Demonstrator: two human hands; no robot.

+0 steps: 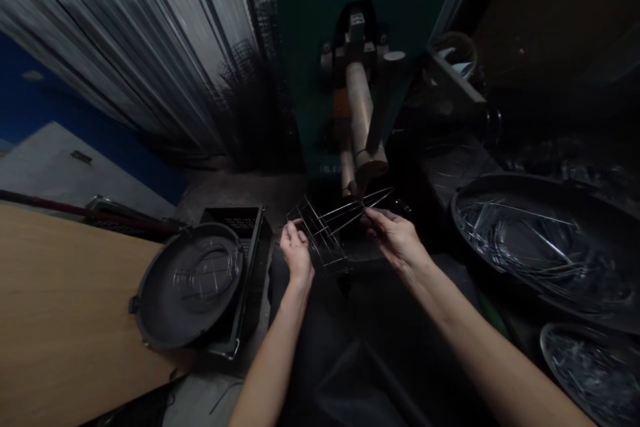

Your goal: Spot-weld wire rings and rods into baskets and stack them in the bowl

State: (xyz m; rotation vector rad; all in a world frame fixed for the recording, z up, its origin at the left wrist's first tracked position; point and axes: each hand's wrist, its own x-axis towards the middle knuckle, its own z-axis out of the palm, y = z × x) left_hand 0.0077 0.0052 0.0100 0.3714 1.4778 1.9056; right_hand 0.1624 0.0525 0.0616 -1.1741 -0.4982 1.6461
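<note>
Your L hand (296, 253) is half-closed, fingers curled on the welded wire rack (320, 235); your R hand (395, 237) pinches its long rods. Rack sits between both hands, contact pts dim, hard to see. Black tub of wire rings (190, 287) just L of L hand; black tub of wire rods (500, 177) R of R hand.

The wire rack (320, 233) is held between the left hand (296, 253) and the right hand (395, 237), just in front of a bench-mounted welding machine (357, 107) (a spot welder, by the looks of it), with stacked wire mesh (150, 33) left of that machine. Over on the left, a round basin (141, 303) with wire in it is sat beside a wooden board (65, 307) and partly over a crate (257, 240). On the right, a large basin (500, 177) of wire rods is placed behind a smaller tray (555, 340) of cut wire.
</note>
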